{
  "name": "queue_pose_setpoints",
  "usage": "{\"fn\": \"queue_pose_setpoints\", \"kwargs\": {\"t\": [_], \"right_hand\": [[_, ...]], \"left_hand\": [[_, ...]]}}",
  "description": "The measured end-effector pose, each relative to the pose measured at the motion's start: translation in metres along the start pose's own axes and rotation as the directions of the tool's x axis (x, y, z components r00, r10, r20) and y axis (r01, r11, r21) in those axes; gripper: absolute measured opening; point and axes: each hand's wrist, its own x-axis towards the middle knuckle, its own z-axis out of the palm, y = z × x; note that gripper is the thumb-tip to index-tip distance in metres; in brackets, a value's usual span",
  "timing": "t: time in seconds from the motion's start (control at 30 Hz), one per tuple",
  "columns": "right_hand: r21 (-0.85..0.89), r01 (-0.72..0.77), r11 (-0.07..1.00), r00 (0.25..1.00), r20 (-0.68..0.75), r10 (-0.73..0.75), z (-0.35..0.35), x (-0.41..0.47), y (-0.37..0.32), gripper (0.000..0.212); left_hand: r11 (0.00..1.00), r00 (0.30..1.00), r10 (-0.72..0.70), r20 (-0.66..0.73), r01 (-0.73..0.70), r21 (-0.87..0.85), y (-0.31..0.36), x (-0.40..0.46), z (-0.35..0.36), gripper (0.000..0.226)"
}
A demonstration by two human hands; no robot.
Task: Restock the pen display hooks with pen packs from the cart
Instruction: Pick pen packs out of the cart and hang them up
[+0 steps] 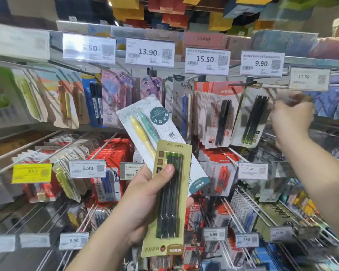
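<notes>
Before a pegboard wall of hanging stationery: restock under way, not finished. Left hand (145, 194), near centre, clamps two packs upside down, thumb across the front one: an olive card pack (167, 194) of dark slim pens under clear glossy blister, overlapping a white card pack (145, 122) holding one yellow and one mint pen. Both remain to be hung. Right hand (292, 118), far right, is raised at a wire hook (270, 87); it is motion-blurred, so its grip cannot be told. Matching dark-pen pack (250, 118) already hangs just left of it, below the 9.90 price tag (261, 63). Hooks are thin metal rods; tags are flat plastic. Cart not in view.
</notes>
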Motion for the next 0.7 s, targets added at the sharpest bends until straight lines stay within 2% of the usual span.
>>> {"fn": "queue_pose_setpoints", "kwargs": {"t": [0.07, 0.17, 0.27, 0.33, 0.4, 0.5, 0.57, 0.6, 0.7], "right_hand": [[-0.057, 0.088, 0.995, 0.996, -0.001, -0.088, -0.012, -0.027, 0.01, 0.036], [0.103, 0.193, 0.976, 0.976, 0.084, -0.201, -0.03, -0.085, 0.022, 0.028], [0.215, 0.072, 0.974, 0.944, 0.299, -0.136, -0.045, -0.133, 0.034, 0.008], [0.191, -0.07, 0.979, 0.847, 0.53, -0.043, -0.055, -0.16, 0.039, 0.01], [0.086, -0.187, 0.979, 0.675, 0.735, 0.064, -0.064, -0.18, 0.041, 0.015], [-0.114, -0.175, 0.978, 0.394, 0.902, 0.176, -0.074, -0.195, 0.043, 0.006], [-0.125, -0.139, 0.982, 0.259, 0.953, 0.157, -0.076, -0.2, 0.046, 0.016], [-0.129, -0.127, 0.984, 0.239, 0.958, 0.156, -0.076, -0.202, 0.047, 0.017], [-0.152, -0.138, 0.979, 0.282, 0.941, 0.186, -0.075, -0.203, 0.048, 0.016]], "left_hand": [[1.0, 1.0, -0.003, 0.001, 0.003, -0.012, -0.002, 0.002, -0.001, 0.04], [0.998, 1.0, 0.01, -0.005, -0.01, -0.057, -0.004, 0.005, 0.002, 0.039], [0.996, 0.999, 0.035, -0.022, -0.036, -0.081, -0.005, 0.009, 0.01, 0.029], [0.994, 0.997, 0.065, -0.038, -0.068, -0.083, -0.005, 0.011, 0.016, 0.024], [0.992, 0.995, 0.086, -0.047, -0.09, -0.088, -0.006, 0.014, 0.021, 0.032], [0.988, 0.991, 0.112, -0.074, -0.119, -0.098, -0.01, 0.018, 0.028, 0.04], [0.985, 0.989, 0.121, -0.088, -0.131, -0.116, -0.014, 0.021, 0.031, 0.042], [0.983, 0.988, 0.128, -0.092, -0.139, -0.122, -0.016, 0.022, 0.032, 0.043], [0.979, 0.984, 0.149, -0.101, -0.161, -0.126, -0.019, 0.024, 0.037, 0.048]]}}
